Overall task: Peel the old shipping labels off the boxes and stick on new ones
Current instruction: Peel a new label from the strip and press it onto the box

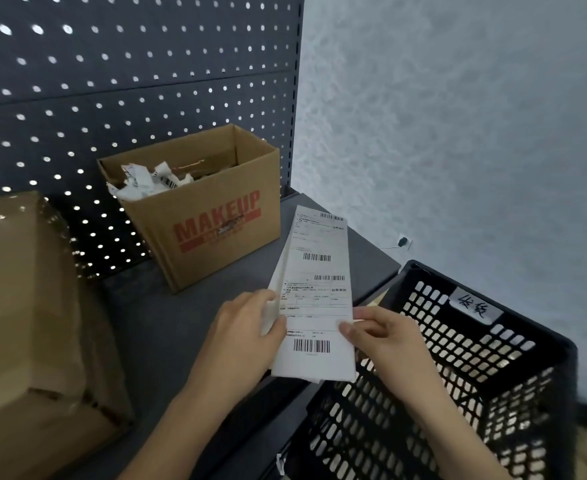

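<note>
Both hands pinch a small stack of new labels (314,299) above the grey table (167,327) — the left hand (240,341) at the left edge, the right hand (385,337) with its thumb on the top sheet. A fresh label is likely being separated; next it needs peeling and pressing onto the brown box (25,323) at the left.

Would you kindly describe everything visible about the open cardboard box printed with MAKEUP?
The MAKEUP box is brown corrugated cardboard with red block lettering on its front face, partly scuffed in the middle. It stands upright and open-topped on the dark grey shelf, its back near the perforated panel. Inside lie crumpled white label scraps, some showing barcodes. Neither hand touches it.
</note>
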`<state>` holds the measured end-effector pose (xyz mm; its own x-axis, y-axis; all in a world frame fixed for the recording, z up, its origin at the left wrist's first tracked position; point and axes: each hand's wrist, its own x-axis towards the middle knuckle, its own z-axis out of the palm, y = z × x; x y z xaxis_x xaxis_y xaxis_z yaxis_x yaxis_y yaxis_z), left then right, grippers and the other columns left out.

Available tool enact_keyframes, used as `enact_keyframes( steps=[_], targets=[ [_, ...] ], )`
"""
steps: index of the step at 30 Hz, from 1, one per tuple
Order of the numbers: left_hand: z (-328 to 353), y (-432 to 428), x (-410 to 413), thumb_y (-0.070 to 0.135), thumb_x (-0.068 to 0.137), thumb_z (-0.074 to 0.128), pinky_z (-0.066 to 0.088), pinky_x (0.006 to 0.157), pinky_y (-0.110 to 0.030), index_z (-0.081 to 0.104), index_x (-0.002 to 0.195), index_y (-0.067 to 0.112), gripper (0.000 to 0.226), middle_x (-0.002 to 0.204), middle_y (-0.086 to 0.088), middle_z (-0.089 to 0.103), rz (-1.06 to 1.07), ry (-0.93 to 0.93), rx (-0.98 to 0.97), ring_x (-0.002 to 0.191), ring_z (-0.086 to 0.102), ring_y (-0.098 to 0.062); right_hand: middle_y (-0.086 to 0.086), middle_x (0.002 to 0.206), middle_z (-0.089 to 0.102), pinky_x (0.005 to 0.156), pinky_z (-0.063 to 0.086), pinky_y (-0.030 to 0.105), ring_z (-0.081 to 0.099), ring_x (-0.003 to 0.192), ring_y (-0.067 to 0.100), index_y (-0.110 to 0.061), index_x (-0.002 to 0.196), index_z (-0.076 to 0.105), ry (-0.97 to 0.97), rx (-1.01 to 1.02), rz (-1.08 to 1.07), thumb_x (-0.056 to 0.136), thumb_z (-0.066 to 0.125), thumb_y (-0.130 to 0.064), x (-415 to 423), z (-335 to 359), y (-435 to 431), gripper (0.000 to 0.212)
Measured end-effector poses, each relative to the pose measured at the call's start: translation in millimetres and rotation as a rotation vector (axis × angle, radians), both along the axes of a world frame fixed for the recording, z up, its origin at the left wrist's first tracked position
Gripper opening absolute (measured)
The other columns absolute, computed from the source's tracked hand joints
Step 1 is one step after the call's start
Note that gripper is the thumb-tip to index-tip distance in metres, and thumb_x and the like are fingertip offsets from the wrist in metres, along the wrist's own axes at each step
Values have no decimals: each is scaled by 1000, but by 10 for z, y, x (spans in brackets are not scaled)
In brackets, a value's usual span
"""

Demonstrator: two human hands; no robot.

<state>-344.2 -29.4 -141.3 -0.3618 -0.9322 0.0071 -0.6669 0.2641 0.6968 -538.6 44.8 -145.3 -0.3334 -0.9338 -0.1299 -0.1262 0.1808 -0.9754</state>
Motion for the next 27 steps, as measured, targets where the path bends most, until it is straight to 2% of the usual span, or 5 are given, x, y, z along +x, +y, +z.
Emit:
enact_keyframes(
  steps=[6, 8, 13, 19, 27],
  targets=[
    [71, -64, -122, 63, 91, 47, 29, 103, -36, 59, 119, 37, 40, 115, 24, 61, 140, 32, 67, 117, 47, -4, 13, 107, 74, 80, 58, 35, 71, 99, 30, -1, 109, 66, -307, -67, 94, 94, 57, -3, -73, -17, 92, 18],
    [136, -98, -133, 65, 88, 51, 38, 103, -38, 66, 114, 35, 42, 106, 23, 68, 109, 238, 140, 110, 58, -3, 15, 110, 73, 81, 58, 37, 70, 102, 32, 1, 111, 63, -349, -61, 127, 93, 56, -2, -85, -48, 113, 19],
    [286, -99, -191, 14, 94, 63, 57, 79, -32, 72, 105, 14, 14, 96, 1, 76, 94, 677, 337, 90, 73, -16, 13, 109, 74, 85, 59, 41, 71, 101, 30, 2, 110, 63, -332, -10, 186, 91, 60, -7, -75, -100, 168, 22],
    [265, 19, -175, 7, 94, 62, 58, 67, -25, 72, 98, 11, 11, 90, -1, 76, 82, 691, 279, 83, 73, -16, -6, 93, 68, 72, 53, 17, 66, 85, 14, -28, 106, 68, 121, -308, -304, 86, 70, -13, -36, 78, 161, 25],
    [337, 224, -256, 6, 94, 62, 55, 71, -29, 74, 95, 18, 17, 85, 1, 74, -51, 643, 124, 82, 69, -16, -12, 106, 61, 85, 48, 22, 57, 104, 5, -22, 108, 74, 711, -590, -4, 89, 71, -27, 162, 328, -130, 20]
  ],
)
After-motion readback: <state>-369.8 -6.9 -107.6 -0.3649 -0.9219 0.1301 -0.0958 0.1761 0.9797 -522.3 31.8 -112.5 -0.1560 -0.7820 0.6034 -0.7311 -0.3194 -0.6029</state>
